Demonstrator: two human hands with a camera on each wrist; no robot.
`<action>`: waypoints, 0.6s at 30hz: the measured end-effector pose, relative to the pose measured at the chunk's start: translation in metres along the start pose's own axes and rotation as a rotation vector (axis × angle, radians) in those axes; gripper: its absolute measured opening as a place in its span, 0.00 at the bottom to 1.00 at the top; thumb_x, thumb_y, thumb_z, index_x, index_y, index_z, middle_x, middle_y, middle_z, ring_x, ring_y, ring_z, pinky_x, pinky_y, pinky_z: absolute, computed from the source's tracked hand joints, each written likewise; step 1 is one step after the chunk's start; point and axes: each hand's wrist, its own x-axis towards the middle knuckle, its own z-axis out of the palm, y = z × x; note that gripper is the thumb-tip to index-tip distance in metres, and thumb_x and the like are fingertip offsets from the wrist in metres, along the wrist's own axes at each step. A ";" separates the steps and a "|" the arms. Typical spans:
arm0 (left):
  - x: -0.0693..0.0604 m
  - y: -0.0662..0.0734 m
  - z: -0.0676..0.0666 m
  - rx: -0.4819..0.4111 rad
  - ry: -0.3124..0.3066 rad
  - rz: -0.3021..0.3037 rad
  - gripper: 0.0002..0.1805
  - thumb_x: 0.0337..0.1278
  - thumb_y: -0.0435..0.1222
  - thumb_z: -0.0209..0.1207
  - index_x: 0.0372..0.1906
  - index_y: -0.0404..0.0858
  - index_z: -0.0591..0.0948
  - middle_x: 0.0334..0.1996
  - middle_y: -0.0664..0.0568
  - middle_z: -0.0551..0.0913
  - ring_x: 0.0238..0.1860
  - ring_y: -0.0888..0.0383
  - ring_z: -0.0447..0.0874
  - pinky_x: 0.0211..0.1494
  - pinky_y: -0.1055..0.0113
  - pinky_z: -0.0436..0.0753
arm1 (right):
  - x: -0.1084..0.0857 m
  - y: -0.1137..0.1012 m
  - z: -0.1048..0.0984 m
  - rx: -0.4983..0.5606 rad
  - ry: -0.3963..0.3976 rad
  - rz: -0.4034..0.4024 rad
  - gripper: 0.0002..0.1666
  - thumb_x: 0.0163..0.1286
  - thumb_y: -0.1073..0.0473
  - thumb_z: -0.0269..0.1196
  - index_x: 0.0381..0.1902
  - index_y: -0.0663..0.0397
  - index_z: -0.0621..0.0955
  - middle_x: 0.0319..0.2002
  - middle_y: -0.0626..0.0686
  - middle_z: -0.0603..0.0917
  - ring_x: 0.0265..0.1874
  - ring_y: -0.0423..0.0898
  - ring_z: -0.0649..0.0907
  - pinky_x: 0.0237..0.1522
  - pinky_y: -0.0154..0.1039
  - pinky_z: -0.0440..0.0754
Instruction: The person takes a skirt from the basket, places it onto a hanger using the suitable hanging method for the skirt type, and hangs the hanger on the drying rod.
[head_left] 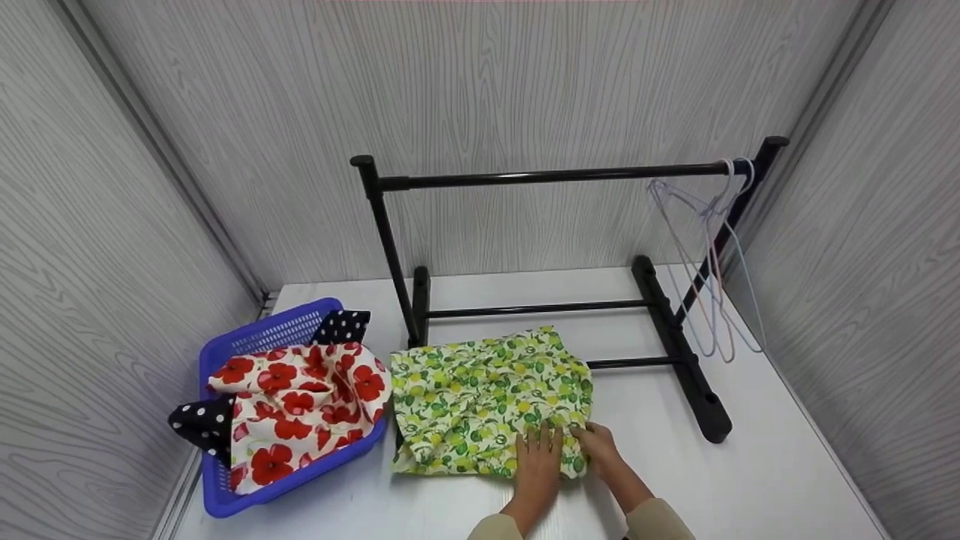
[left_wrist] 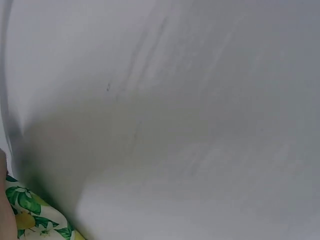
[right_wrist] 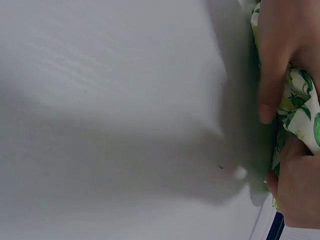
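Observation:
A white cloth with a yellow-and-green lemon print (head_left: 487, 397) lies spread and wrinkled on the table, its kind of garment unclear. My left hand (head_left: 538, 465) rests on its near edge with straight fingers. Just to the right, my right hand (head_left: 600, 448) pinches the cloth near its lower right corner. Both hands show at the side of the right wrist view, where the right hand (right_wrist: 300, 185) has curled fingers around a fold of the lemon-print cloth (right_wrist: 302, 125). Only a sliver of the left hand (left_wrist: 6, 210) appears in the left wrist view.
A blue basket (head_left: 217, 491) at left holds red-flower cloth (head_left: 292, 405) and black polka-dot cloth (head_left: 206, 424). Behind the lemon cloth stands a black rack (head_left: 525, 178), with several pastel hangers (head_left: 712, 300) at its right end. Panels surround the white table (head_left: 750, 487).

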 end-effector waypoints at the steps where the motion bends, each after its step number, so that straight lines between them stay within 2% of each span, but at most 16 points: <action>1: 0.000 0.000 0.000 0.005 0.035 0.011 0.33 0.45 0.51 0.64 0.60 0.50 0.70 0.55 0.52 0.76 0.54 0.52 0.77 0.54 0.55 0.76 | -0.001 0.000 -0.002 0.012 -0.006 -0.005 0.27 0.68 0.62 0.50 0.59 0.80 0.64 0.48 0.68 0.76 0.39 0.48 0.78 0.41 0.42 0.79; 3: 0.000 -0.002 0.002 0.021 0.097 0.049 0.28 0.47 0.47 0.63 0.57 0.50 0.72 0.54 0.54 0.76 0.53 0.55 0.77 0.51 0.58 0.77 | -0.003 -0.002 -0.007 0.011 -0.006 -0.011 0.25 0.67 0.63 0.51 0.56 0.80 0.67 0.40 0.64 0.79 0.32 0.45 0.78 0.35 0.40 0.80; 5: -0.001 -0.004 0.005 0.016 0.122 0.096 0.27 0.45 0.47 0.64 0.55 0.50 0.74 0.54 0.55 0.76 0.53 0.56 0.78 0.50 0.60 0.78 | -0.005 -0.005 -0.014 0.002 0.008 -0.015 0.23 0.67 0.64 0.51 0.53 0.79 0.69 0.33 0.59 0.79 0.28 0.44 0.80 0.31 0.40 0.81; 8: -0.001 -0.007 0.004 -0.024 0.088 0.144 0.25 0.45 0.45 0.64 0.53 0.50 0.75 0.55 0.55 0.76 0.54 0.56 0.77 0.50 0.62 0.78 | -0.007 -0.011 -0.028 -0.044 0.057 -0.040 0.22 0.67 0.64 0.50 0.54 0.77 0.70 0.29 0.58 0.80 0.24 0.44 0.81 0.29 0.41 0.82; 11: 0.001 -0.009 0.001 -0.085 0.034 0.158 0.23 0.47 0.42 0.64 0.53 0.49 0.76 0.55 0.55 0.77 0.55 0.56 0.77 0.52 0.61 0.78 | -0.007 -0.024 -0.045 -0.071 0.145 -0.114 0.23 0.67 0.65 0.48 0.56 0.76 0.69 0.31 0.60 0.83 0.25 0.42 0.82 0.28 0.37 0.82; 13: 0.002 -0.011 -0.002 -0.097 -0.016 0.161 0.22 0.49 0.42 0.63 0.53 0.49 0.75 0.55 0.55 0.77 0.55 0.56 0.77 0.53 0.61 0.78 | -0.006 -0.036 -0.055 -0.109 0.246 -0.209 0.21 0.65 0.66 0.48 0.54 0.74 0.71 0.33 0.62 0.84 0.25 0.38 0.81 0.27 0.32 0.79; 16: 0.004 -0.012 -0.005 -0.124 -0.104 0.167 0.22 0.53 0.42 0.61 0.55 0.49 0.74 0.56 0.54 0.76 0.57 0.54 0.76 0.54 0.59 0.78 | -0.009 -0.056 -0.067 -0.169 0.460 -0.394 0.17 0.63 0.68 0.51 0.47 0.71 0.77 0.36 0.63 0.84 0.28 0.31 0.75 0.30 0.26 0.74; 18: 0.005 -0.013 -0.006 -0.148 -0.166 0.168 0.23 0.55 0.41 0.59 0.57 0.50 0.73 0.58 0.53 0.75 0.58 0.52 0.75 0.55 0.57 0.77 | -0.013 -0.070 -0.074 -0.168 0.597 -0.511 0.14 0.62 0.69 0.52 0.44 0.70 0.78 0.39 0.64 0.83 0.30 0.26 0.72 0.34 0.25 0.70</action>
